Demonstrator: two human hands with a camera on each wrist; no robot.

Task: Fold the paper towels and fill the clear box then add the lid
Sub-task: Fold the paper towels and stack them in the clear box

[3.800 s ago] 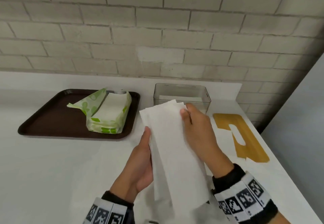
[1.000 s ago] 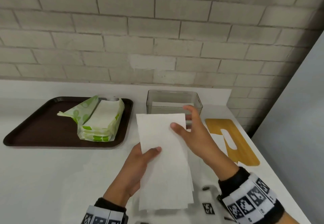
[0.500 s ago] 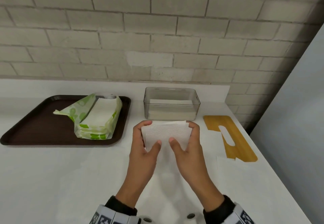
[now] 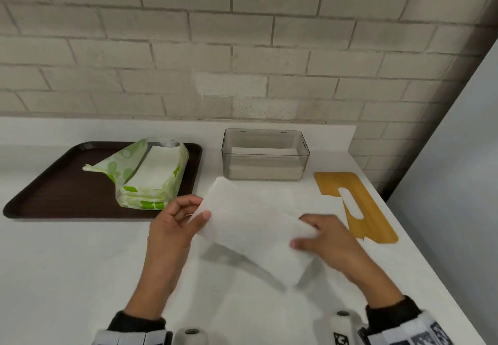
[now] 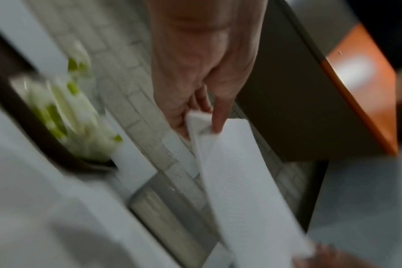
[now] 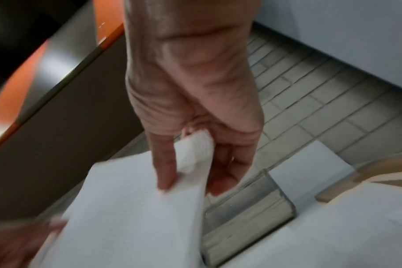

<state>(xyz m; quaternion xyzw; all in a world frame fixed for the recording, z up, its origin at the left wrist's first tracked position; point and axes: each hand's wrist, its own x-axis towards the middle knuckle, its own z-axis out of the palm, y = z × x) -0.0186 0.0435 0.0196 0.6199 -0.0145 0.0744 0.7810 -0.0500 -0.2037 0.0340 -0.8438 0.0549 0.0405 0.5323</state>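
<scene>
Since half a second ago we have pulled our hands apart: the folded paper towel, then bunched between them just short of the clear box, now spans hand to hand, lifted off the worktop. Our left hand pinches its end at 10 o'clock, thumb on top; our right hand pinches the end at 4 o'clock. Both grips are narrow, closed on paper. The towel's long axis runs 10 to 4, skewed against the box, whose long side runs 9 to 3 and which sits at 12 o'clock from the towel, partly filled. We judge the towel must turn level with the box before going in. Our left hand is nearer the box. The lid lies at 3 o'clock.
</scene>
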